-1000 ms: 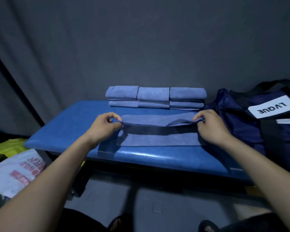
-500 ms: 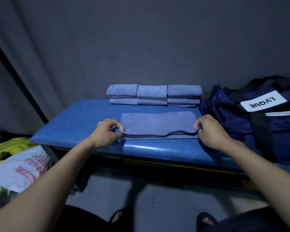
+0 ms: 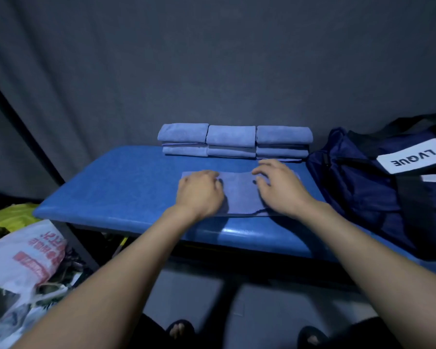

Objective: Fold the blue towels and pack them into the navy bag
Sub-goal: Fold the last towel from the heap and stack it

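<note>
Grey curtain (image 3: 212,59) hangs behind a blue padded tabletop (image 3: 116,192). On the tabletop lies a half-folded towel (image 3: 239,197), flat, its near edge close to the front rim. Both hands rest on it, palms down. The left hand (image 3: 199,192) covers the towel's left part, its fingers bent at the knuckles and pressing the cloth; its grip holds nothing. The right hand (image 3: 280,187) lies on the right part with fingers spread and nearly straight, grip apart. Behind the towel, along the far edge by the curtain, stand three folded stacks (image 3: 234,141) side by side, touching. At the right end sits the navy bag (image 3: 363,187) with a white label (image 3: 413,158). Below the tabletop's left end lie a white plastic sack (image 3: 23,263) and something yellow (image 3: 8,220).
</note>
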